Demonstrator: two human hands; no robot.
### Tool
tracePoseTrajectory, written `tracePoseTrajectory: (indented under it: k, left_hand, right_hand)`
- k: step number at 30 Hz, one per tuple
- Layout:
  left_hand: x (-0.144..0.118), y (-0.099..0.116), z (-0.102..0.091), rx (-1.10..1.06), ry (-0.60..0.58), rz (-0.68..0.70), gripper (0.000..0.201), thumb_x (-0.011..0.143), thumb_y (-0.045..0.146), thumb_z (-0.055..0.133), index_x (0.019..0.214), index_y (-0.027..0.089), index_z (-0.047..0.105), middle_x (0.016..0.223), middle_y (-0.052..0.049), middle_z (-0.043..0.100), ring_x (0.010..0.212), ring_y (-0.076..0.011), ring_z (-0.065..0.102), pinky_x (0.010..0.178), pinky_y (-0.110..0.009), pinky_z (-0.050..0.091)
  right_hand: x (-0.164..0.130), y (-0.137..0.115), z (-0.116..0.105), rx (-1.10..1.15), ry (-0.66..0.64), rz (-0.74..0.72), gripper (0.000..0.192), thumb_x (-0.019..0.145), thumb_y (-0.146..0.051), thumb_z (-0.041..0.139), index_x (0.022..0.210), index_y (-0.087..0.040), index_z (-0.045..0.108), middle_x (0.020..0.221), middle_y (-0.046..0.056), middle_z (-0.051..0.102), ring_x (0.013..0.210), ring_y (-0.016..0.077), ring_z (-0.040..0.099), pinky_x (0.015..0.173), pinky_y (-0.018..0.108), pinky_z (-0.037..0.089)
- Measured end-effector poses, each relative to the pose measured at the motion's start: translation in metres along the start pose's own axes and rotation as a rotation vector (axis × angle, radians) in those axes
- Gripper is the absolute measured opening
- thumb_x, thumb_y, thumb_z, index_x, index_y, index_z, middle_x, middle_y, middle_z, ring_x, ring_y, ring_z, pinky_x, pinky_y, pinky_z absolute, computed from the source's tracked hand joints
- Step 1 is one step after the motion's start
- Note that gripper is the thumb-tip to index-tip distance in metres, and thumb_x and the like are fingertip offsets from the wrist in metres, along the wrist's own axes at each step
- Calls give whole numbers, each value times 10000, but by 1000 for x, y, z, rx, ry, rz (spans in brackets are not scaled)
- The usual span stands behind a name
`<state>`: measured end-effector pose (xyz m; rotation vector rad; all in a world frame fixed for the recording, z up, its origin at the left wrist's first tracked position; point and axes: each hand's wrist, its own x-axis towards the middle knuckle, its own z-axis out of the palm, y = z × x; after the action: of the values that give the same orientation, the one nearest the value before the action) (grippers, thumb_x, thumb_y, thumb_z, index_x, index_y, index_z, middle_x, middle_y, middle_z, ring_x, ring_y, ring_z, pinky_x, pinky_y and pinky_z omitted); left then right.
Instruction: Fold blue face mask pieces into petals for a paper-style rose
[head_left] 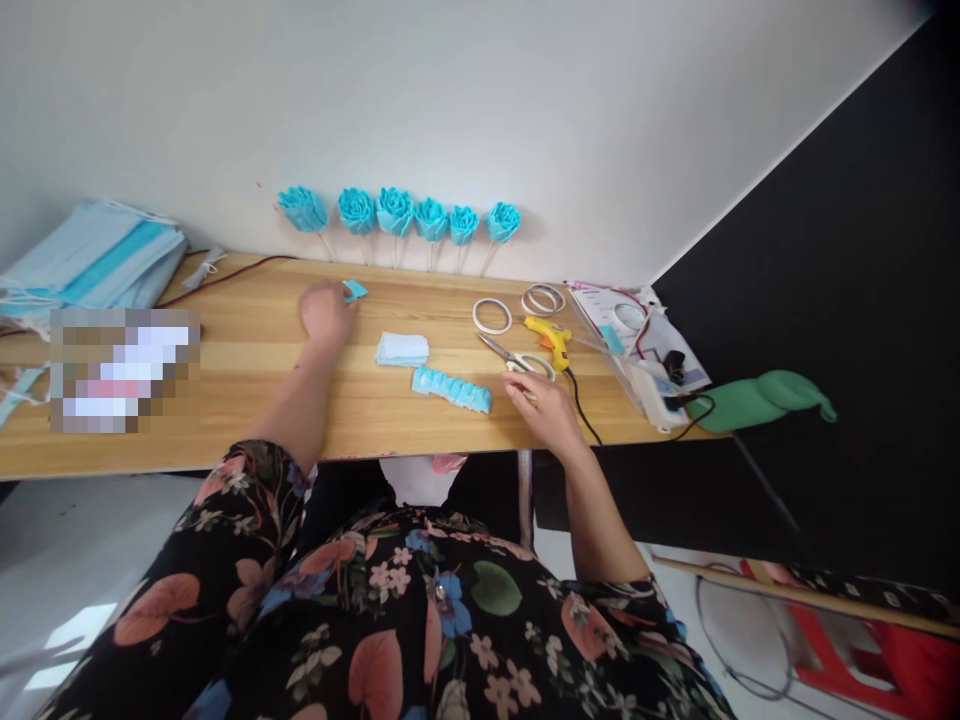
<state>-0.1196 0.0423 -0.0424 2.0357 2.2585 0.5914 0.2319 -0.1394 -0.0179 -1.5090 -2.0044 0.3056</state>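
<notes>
Touching a folded blue petal (pixel 356 290) in front of the blue roses (pixel 394 212) with the left hand (pixel 328 315); cannot tell if pinching. Probably at petal-preparing, calling next for light fingertip control. Resting the narrowly curled right hand (pixel 546 407) by the scissors (pixel 514 357), hold untellable.

No readable text or numbers.

Blue flowers (pixel 394 210); yellow glue gun (pixel 556 345); black shirt (pixel 409 640), multicoloured floral print.
</notes>
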Motion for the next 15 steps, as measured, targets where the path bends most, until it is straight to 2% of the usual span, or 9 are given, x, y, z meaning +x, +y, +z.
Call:
tracePoseTrajectory:
  k: [4,8,12,15]
  left_hand:
    - [-1,5,-4,17,-23,-60,361,925,241,463,1112,77,725,1178,-214,707,1132,-327,625,925,-392,440]
    - [0,9,-17,-16,8,-94,359,923,255,441,1069,124,742,1108,-188,743,1058,-323,676,855,-381,474]
    - [-4,25,-48,-238,24,-52,342,912,317,492,1048,113,731,1088,-127,760,1026,-270,686,849,-337,485]
    - [-17,42,-78,-466,-102,45,400,929,386,481,1039,65,692,1004,-81,754,962,-202,674,839,-299,485]
  right_hand:
    - [-6,3,-1,33,16,20,272,965,-316,525,1131,-231,723,1083,78,771,970,224,722,893,387,558]
    - [-9,5,-2,60,14,45,288,966,-332,522,1153,-232,717,1112,84,764,984,234,720,906,405,558]
    - [-9,4,-6,68,22,59,286,966,-347,520,1136,-245,727,1102,79,764,986,239,720,912,405,559]
    - [-9,2,-8,71,41,58,288,970,-346,517,1129,-241,734,1128,81,762,1017,242,717,935,402,548]
